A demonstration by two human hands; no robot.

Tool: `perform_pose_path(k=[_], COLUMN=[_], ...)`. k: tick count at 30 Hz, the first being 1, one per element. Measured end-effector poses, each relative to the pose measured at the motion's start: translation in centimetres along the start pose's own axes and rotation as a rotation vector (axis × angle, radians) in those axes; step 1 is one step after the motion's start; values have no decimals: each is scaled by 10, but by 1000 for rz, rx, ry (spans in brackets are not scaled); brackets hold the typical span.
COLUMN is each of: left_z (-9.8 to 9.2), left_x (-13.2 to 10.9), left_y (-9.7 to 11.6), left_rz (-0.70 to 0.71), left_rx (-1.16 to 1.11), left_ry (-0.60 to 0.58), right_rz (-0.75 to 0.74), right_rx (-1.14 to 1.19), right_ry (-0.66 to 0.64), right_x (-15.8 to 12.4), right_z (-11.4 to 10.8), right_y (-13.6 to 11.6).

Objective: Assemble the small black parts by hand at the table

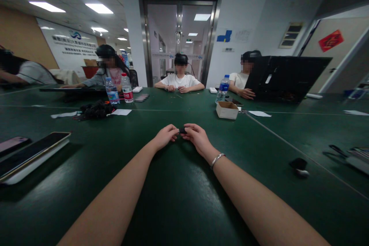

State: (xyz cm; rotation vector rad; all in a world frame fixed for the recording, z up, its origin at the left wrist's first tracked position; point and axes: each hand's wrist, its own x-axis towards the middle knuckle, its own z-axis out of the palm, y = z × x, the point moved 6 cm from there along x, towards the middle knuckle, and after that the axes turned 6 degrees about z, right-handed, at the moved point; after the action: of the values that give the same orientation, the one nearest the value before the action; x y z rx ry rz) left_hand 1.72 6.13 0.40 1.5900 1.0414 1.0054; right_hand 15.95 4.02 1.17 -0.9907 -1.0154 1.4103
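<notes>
Both my arms reach forward over the green table (173, 207). Between my hands is a small black object (182, 130), too small and too covered by fingers to name. My right hand (197, 137), with a silver bracelet (217, 160) at the wrist, grips it between thumb and fingers. At the object's left end, my left hand (166, 137) is closed in a pinch, its fingertips touching that end. Whether the left fingers hold a separate piece is hidden.
A small open cardboard box (227, 110) stands ahead right, beside a water bottle (223, 88). Two bottles (113, 91) and a black bundle (96, 110) lie ahead left. Phones (37, 150) rest at left, a small black item (299, 166) at right. Several people sit around the table.
</notes>
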Motion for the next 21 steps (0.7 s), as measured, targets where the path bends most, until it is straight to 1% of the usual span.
perform_pose_path(k=[7,12,16,21], left_z=[3,1,1,1], left_x=[-2,-1,0,0], left_y=[3,2,1,0], left_rz=[43,23,9,27], left_rx=[56,15,-8,15], left_ry=[-68,-18,-25,-36], right_rz=[11,12,13,16], right_rx=[6,1,1,-1], right_ry=[-10,-13,-10,-10], right_x=[0,0,0,0], right_z=[0,-1,0,0], right_y=[1,1,1,1])
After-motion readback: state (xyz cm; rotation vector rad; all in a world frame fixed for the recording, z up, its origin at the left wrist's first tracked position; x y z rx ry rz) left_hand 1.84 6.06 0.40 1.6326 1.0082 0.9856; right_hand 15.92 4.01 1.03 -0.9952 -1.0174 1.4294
